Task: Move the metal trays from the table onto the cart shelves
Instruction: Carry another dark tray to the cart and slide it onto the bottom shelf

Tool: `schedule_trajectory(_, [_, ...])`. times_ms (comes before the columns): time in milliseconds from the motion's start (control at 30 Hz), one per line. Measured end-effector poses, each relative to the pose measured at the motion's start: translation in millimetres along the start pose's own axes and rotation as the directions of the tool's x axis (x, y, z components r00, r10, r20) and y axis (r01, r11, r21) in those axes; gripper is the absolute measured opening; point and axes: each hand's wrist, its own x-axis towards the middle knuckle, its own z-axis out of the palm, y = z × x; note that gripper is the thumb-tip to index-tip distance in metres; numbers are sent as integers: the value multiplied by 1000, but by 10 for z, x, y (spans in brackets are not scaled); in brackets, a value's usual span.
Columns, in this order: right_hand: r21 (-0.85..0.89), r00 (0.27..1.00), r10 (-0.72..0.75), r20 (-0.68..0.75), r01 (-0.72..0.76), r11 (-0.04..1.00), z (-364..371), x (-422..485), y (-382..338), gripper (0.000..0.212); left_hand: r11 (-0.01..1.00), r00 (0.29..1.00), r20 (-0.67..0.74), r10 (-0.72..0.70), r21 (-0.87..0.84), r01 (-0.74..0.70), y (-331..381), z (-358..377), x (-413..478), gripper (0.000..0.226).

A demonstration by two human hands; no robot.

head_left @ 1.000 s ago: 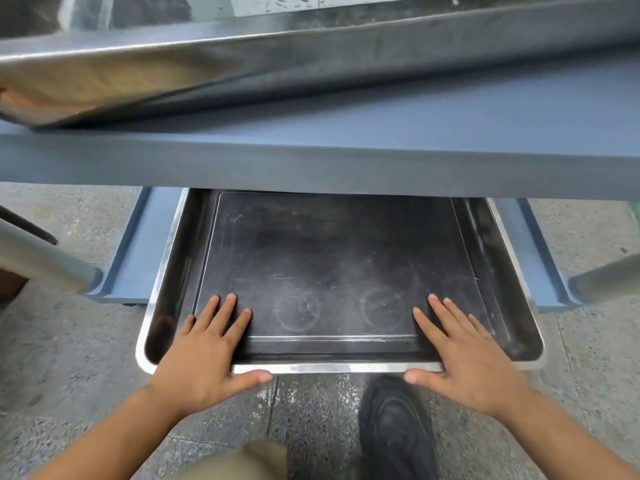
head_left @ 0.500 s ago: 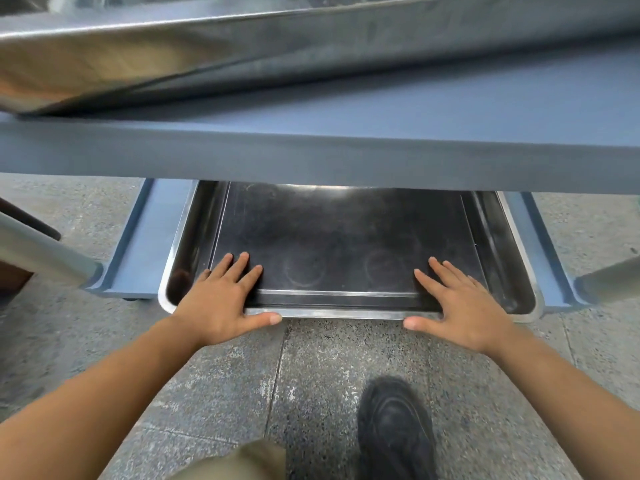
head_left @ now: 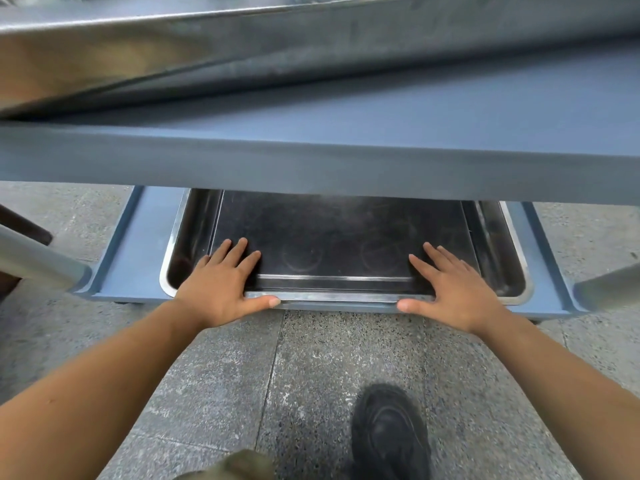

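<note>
A shallow metal tray [head_left: 188, 244] with a dark scuffed bottom lies on the blue lower shelf [head_left: 138, 258] of the cart. Its far part is hidden under the upper shelf [head_left: 311, 168]. My left hand [head_left: 221, 285] lies over the tray's near rim on the left, fingers spread inside and thumb along the outer edge. My right hand [head_left: 453, 285] holds the near rim the same way on the right. The tray's near rim sits about level with the shelf's front edge. A second metal tray [head_left: 242, 53] rests tilted on the upper shelf.
Round metal cart legs stand at the left [head_left: 38, 261] and right [head_left: 606, 285] of the lower shelf. Speckled grey floor tiles [head_left: 225, 393] lie below, with my black shoe [head_left: 388, 431] close to the cart.
The tray has slid away from me, deeper under the upper shelf, with both hands staying on its near rim. It stuck out past the shelf front before; now it sits about flush.
</note>
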Motion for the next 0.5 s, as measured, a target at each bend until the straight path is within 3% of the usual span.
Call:
schedule_trajectory(267, [-2, 997, -56, 52, 57, 998, -128, 172, 168, 114, 996, 997, -15, -73, -51, 72, 181, 44, -68, 117])
schedule_trajectory(500, [30, 996, -5, 93, 2, 1000, -236, 307, 266, 112, 988, 992, -14, -126, -96, 124, 312, 23, -43, 121])
